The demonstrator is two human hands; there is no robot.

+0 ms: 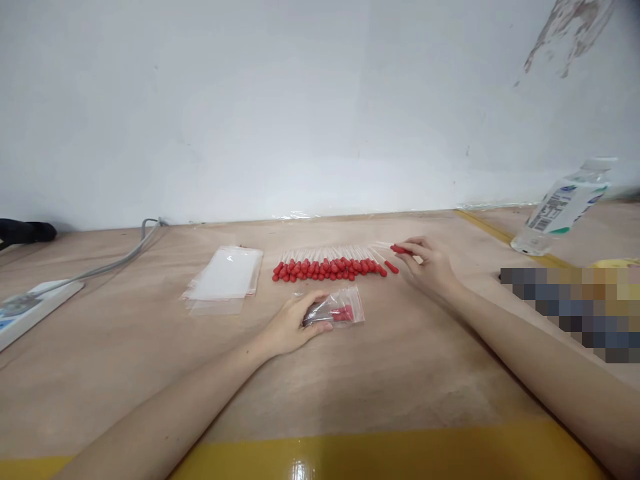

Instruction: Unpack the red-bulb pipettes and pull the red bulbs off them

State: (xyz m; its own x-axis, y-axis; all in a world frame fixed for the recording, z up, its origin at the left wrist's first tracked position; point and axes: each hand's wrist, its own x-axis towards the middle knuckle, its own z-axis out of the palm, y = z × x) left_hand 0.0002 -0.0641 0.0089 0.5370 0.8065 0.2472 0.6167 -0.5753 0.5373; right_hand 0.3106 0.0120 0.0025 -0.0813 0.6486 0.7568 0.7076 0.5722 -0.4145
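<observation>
My left hand (295,323) is closed around a small clear plastic bag (357,308), its mouth facing right. Inside lie some red-tipped sticks (343,313), partly blurred by the film. At the right end of the pile, my right hand (425,261) pinches the red end of a thin white stick (400,249) between thumb and fingers. Just beside these fingers lies a single red-tipped stick (391,267). A long row of many such sticks (325,268) rests on the table, red ends toward me and white stems toward the wall.
Flat clear bags (225,273) are stacked left of the row. A power strip (45,300) with a grey cable (115,260) is at far left. On the right stand a plastic bottle (560,210) and a pixelated area. Yellow tape (350,453) crosses the wooden tabletop (390,380) near me.
</observation>
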